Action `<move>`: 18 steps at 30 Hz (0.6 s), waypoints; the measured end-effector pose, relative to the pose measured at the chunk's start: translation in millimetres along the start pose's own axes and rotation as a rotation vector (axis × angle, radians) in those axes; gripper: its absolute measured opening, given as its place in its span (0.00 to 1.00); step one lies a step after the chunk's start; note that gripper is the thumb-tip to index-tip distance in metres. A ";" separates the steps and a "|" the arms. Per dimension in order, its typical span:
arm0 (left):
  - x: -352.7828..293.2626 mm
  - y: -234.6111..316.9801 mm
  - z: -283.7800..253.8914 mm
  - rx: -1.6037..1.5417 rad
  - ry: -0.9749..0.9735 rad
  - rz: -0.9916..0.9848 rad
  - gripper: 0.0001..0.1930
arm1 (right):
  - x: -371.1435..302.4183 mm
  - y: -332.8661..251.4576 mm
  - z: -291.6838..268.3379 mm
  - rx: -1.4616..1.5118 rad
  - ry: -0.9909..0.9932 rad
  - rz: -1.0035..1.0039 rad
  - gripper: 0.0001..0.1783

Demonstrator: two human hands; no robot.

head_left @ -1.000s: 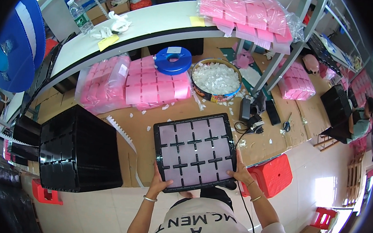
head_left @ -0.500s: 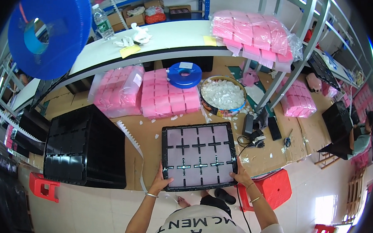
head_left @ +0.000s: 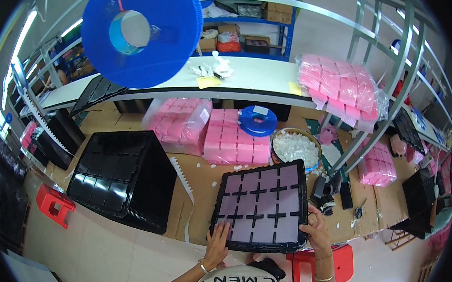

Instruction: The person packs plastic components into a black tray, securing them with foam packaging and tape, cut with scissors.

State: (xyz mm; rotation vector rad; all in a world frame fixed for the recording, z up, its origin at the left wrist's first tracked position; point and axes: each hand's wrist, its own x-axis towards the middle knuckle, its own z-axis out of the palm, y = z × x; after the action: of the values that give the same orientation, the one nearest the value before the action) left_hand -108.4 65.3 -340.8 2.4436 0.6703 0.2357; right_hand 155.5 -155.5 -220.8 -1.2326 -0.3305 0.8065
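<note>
A black plastic tray (head_left: pixel 255 216) with cross-shaped ribs stands at the near edge of the cardboard-covered table, turned slightly and tilted. Flat pale pinkish-purple material fills its compartments. My left hand (head_left: pixel 216 248) lies over the near left corner, its fingers stretched onto the tray and its thumb hidden. At the right edge, my right hand (head_left: pixel 316 230) grips the rim near the front corner. Left of the tray is a tall stack of black trays (head_left: pixel 115 178). A white toothed strip (head_left: pixel 183 182) lies between the stack and the tray in my hands.
Behind are pink wrapped bundles (head_left: pixel 236 144), a blue reel (head_left: pixel 258 121) and a round tub of clear pieces (head_left: pixel 296 148). A large blue reel (head_left: pixel 175 39) hangs at upper left. Scissors (head_left: pixel 359 209) and a black phone (head_left: pixel 346 195) lie right. Red stools (head_left: pixel 55 206) stand below.
The tray has turned counterclockwise, its right side lifting away. My left hand's fingers have moved onto its near left corner; my right hand still holds the right edge. The view has shifted.
</note>
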 end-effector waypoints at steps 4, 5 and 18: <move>-9.2 -10.2 -54.2 -0.099 0.376 0.152 0.38 | -1.5 -44.6 80.5 0.358 -0.324 -0.189 0.49; -16.4 -17.3 -74.2 -0.253 0.412 0.106 0.33 | -0.6 -49.4 96.0 0.348 -0.358 -0.179 0.49; -147.4 -38.0 -176.1 -1.301 1.176 -0.297 0.29 | 45.9 13.6 136.0 0.091 -0.440 0.204 0.23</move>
State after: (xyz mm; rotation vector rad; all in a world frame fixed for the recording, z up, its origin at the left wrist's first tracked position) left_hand -305.1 103.3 -222.2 0.7754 0.8815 1.4718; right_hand 96.7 -26.0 -197.4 -1.0064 -0.5225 1.2596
